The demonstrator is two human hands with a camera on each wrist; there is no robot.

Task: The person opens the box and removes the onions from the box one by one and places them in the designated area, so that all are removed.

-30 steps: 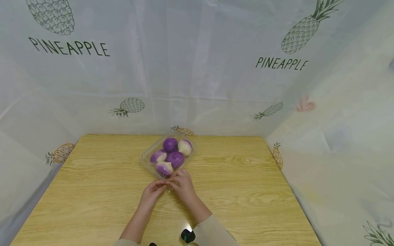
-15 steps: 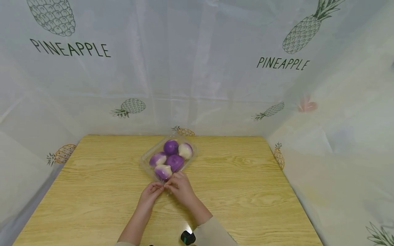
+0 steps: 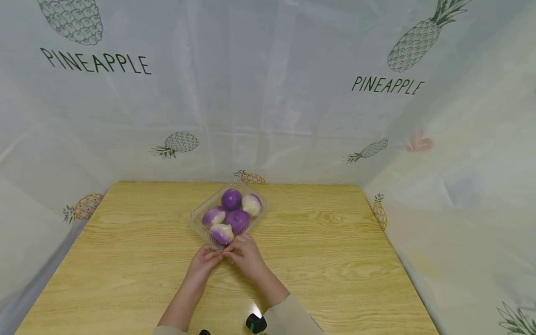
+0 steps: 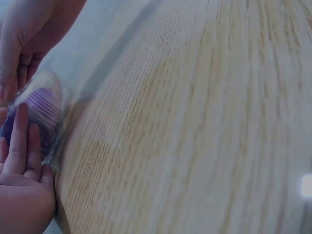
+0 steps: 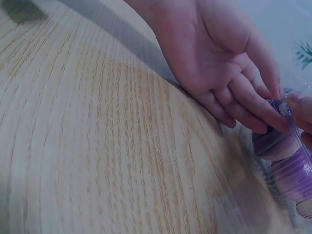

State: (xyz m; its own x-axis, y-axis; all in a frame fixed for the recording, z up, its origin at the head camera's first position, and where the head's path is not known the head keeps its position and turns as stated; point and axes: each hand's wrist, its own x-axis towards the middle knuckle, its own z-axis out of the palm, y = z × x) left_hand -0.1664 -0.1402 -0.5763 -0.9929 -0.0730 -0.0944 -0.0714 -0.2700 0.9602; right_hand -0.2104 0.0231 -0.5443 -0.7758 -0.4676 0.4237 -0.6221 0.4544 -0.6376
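Note:
A clear plastic container lies at an angle toward the back of the table, holding several round purple-and-white onions. My left hand pinches its near corner between thumb and fingertips. Just to the right, my right hand pinches the same corner, thumb against forefinger, with the two hands' fingertips almost meeting. In the right wrist view, the right hand has its other fingers extended beside the ribbed plastic wall. Seen from the left wrist, the left hand stretches its loose fingers under the corner. Fingertips hide the rim there.
The wooden table extends to both sides of the container. Behind it hangs a pale curtain printed with pineapples, which also runs along both sides. A small black object sits by the right sleeve.
The container's near corner has shifted slightly toward me and to the left, and both hands have moved with it. Their grip on the corner looks nearly the same.

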